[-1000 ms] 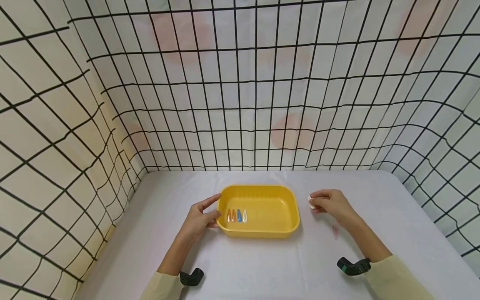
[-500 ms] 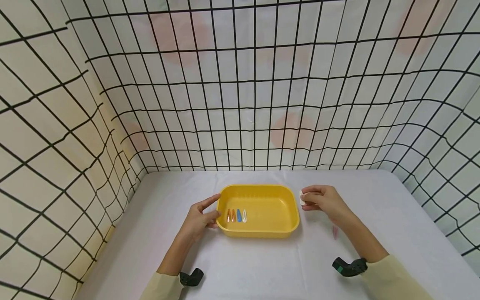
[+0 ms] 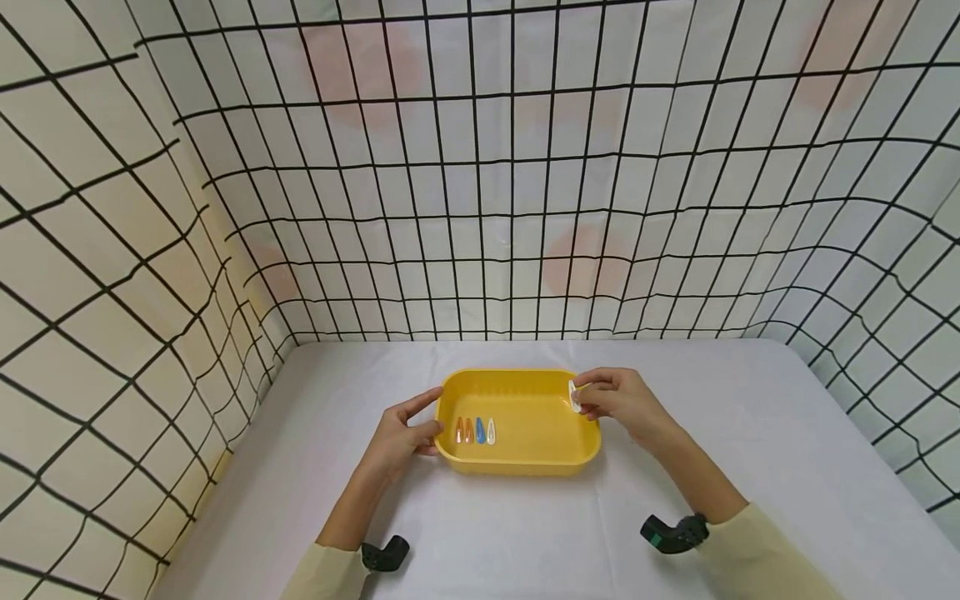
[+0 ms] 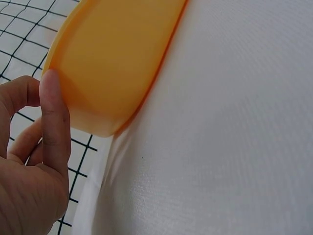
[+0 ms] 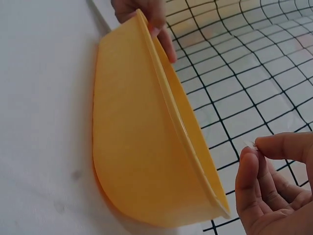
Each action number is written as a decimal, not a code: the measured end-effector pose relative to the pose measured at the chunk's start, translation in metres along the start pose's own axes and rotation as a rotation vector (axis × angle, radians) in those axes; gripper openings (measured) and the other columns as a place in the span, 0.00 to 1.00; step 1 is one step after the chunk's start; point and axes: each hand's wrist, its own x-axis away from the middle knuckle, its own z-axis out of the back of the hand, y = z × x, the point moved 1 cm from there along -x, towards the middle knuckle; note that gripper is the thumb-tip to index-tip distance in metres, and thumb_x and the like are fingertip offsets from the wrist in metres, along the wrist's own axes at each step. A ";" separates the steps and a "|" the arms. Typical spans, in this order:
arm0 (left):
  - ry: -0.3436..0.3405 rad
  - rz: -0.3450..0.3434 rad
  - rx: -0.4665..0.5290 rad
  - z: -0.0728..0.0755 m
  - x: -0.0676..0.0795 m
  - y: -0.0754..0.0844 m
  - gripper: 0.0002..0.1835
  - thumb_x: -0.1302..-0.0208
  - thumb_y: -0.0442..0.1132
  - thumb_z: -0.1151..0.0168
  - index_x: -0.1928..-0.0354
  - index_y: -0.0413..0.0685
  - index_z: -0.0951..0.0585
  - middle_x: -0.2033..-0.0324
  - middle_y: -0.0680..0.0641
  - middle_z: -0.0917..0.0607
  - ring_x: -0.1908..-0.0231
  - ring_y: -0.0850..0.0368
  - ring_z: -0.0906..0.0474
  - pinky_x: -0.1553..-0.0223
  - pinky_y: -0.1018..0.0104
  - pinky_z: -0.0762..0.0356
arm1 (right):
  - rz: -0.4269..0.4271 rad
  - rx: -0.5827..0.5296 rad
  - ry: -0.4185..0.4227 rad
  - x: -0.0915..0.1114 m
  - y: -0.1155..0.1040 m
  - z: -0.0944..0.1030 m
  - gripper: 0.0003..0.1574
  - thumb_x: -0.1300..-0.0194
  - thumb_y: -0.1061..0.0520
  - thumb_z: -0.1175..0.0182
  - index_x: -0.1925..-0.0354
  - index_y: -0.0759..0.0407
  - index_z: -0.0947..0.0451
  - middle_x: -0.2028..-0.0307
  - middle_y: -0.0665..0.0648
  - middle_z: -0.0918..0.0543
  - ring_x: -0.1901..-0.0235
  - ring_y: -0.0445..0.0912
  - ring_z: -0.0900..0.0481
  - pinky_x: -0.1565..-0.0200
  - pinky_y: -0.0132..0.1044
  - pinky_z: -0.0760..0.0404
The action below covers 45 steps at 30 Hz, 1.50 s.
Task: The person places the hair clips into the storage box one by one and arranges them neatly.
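Note:
My right hand [image 3: 626,406] pinches a white snap hair clip [image 3: 573,397] between thumb and fingertips, above the right end of a yellow tray [image 3: 536,468]. In the right wrist view only a small pale edge of the clip [image 5: 251,145] shows at the fingertips. Beside the tray's left end, my left hand [image 3: 397,437] grips the rim, its thumb [image 4: 50,93] against the tray wall. Inside the tray, toward the left, hair clips lie in a row: two orange ones [image 3: 464,430], a blue one [image 3: 481,431] and a white one [image 3: 491,431].
The tray stands on a table with a white cloth [image 3: 517,533]. A black wire grid [image 3: 510,217] rises behind the table and along both sides. Each wrist wears a black camera mount, one on the left [image 3: 386,553] and one on the right [image 3: 673,534].
My right hand has moved left with the white hair clip, from beside the tray to above its right end. A pink clip on the cloth is now hidden by the forearm. The left hand stays.

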 end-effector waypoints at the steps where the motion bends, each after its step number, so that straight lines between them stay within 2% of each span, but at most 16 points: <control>1: 0.000 -0.001 -0.001 0.000 0.000 0.000 0.35 0.43 0.27 0.32 0.32 0.57 0.20 0.26 0.44 0.29 0.81 0.57 0.18 0.76 0.69 0.14 | 0.004 -0.006 -0.013 -0.001 0.000 -0.003 0.22 0.31 0.57 0.34 0.46 0.72 0.22 0.67 0.55 0.13 0.69 0.46 0.16 0.62 0.32 0.11; 14: -0.002 -0.007 0.002 0.001 0.000 0.000 0.35 0.43 0.27 0.32 0.32 0.57 0.20 0.27 0.44 0.28 0.81 0.57 0.19 0.76 0.69 0.14 | -0.012 -0.049 -0.069 -0.011 -0.005 -0.029 0.21 0.32 0.62 0.34 0.46 0.76 0.22 0.64 0.60 0.10 0.65 0.51 0.10 0.58 0.39 0.09; 21: -0.001 0.001 0.004 -0.001 0.000 0.000 0.35 0.43 0.27 0.31 0.33 0.58 0.20 0.26 0.44 0.29 0.82 0.58 0.20 0.76 0.69 0.15 | -0.027 0.035 -0.039 -0.019 -0.001 -0.045 0.20 0.32 0.61 0.33 0.47 0.72 0.21 0.64 0.61 0.12 0.69 0.48 0.11 0.55 0.48 0.09; 27: 0.001 0.004 0.000 -0.002 0.000 0.002 0.35 0.43 0.27 0.31 0.33 0.58 0.20 0.26 0.45 0.29 0.82 0.58 0.21 0.76 0.69 0.14 | -0.029 0.067 -0.038 -0.024 -0.001 -0.058 0.18 0.32 0.62 0.34 0.48 0.71 0.21 0.62 0.63 0.12 0.67 0.53 0.10 0.54 0.51 0.10; 32: -0.002 0.004 -0.006 -0.002 -0.001 0.002 0.35 0.43 0.28 0.31 0.33 0.59 0.20 0.26 0.45 0.29 0.81 0.58 0.20 0.76 0.69 0.14 | -0.051 0.064 -0.032 -0.031 0.004 -0.069 0.14 0.35 0.66 0.33 0.51 0.71 0.20 0.65 0.62 0.11 0.70 0.51 0.10 0.58 0.47 0.09; 38: 0.003 0.006 -0.009 -0.001 -0.003 0.001 0.35 0.44 0.28 0.31 0.33 0.58 0.20 0.27 0.45 0.28 0.81 0.57 0.19 0.76 0.69 0.14 | -0.094 0.121 -0.019 -0.039 0.010 -0.082 0.11 0.36 0.65 0.32 0.56 0.68 0.17 0.69 0.59 0.10 0.73 0.48 0.11 0.64 0.40 0.09; 45: 0.004 0.012 -0.004 0.000 -0.001 0.001 0.35 0.44 0.28 0.31 0.33 0.58 0.20 0.27 0.45 0.28 0.82 0.57 0.19 0.76 0.69 0.14 | -0.111 0.161 -0.052 -0.042 0.015 -0.094 0.09 0.36 0.65 0.32 0.57 0.67 0.17 0.70 0.58 0.11 0.75 0.46 0.13 0.68 0.35 0.11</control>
